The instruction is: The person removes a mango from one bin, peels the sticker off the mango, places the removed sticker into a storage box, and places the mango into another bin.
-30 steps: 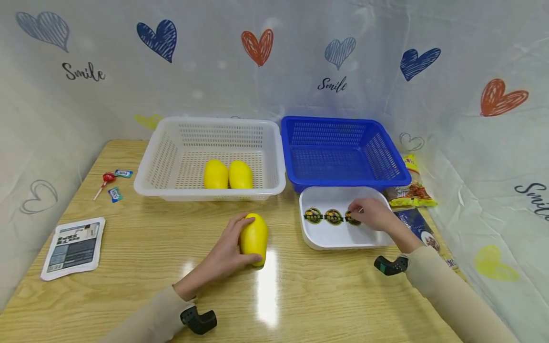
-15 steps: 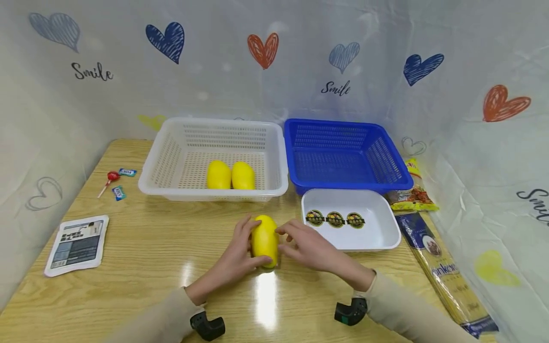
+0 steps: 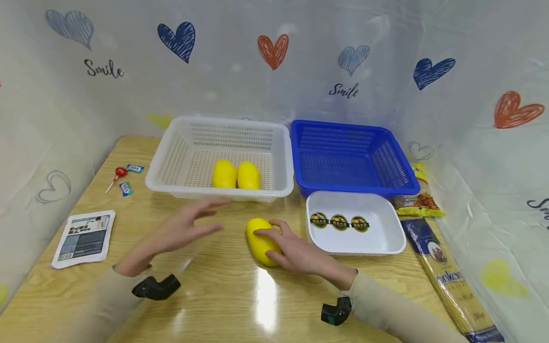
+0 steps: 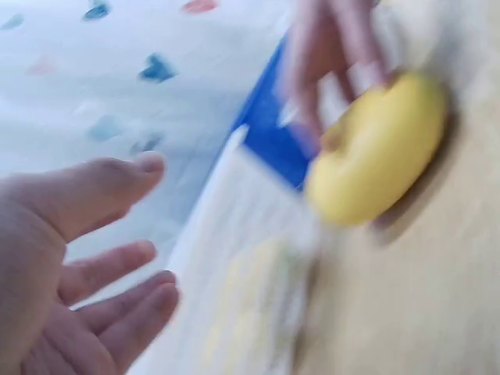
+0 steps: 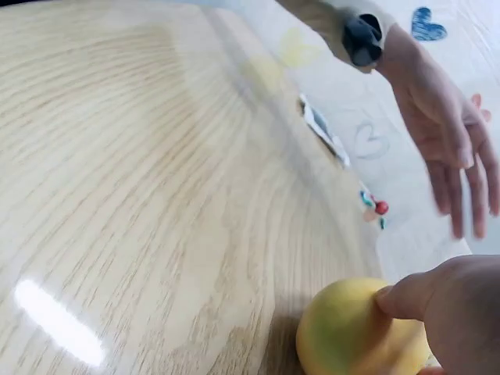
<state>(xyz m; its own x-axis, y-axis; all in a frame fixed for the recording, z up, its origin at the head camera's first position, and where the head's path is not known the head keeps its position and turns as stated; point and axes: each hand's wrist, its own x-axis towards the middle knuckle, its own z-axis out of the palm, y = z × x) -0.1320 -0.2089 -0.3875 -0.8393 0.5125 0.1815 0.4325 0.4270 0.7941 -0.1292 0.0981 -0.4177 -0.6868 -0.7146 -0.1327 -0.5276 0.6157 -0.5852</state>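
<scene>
A yellow mango (image 3: pixel 259 242) lies on the wooden table, tilted slightly. My right hand (image 3: pixel 300 250) holds it from the right, fingers over the top and thumb at the near side. In the right wrist view the thumb touches the greenish-yellow end of the mango (image 5: pixel 351 332). My left hand (image 3: pixel 177 228), blurred, is in the air left of the mango, fingers spread and holding nothing. Two more mangoes (image 3: pixel 237 175) sit in the white basket (image 3: pixel 218 193). Three round black-and-gold stickers (image 3: pixel 339 222) lie in the white tray (image 3: pixel 358 200) on the right.
A blue basket (image 3: pixel 339 166) stands behind the tray. Along the right edge lie a snack bag (image 3: pixel 418 197) and a long pasta packet (image 3: pixel 450 281). On the left are a red lollipop (image 3: pixel 120 172), small wrapped candies (image 3: pixel 126 188) and a flat white pack (image 3: pixel 86 238).
My right hand has come from the tray's stickers to the mango and now holds it. My left hand has let go and moved left. The mango has turned a little.
</scene>
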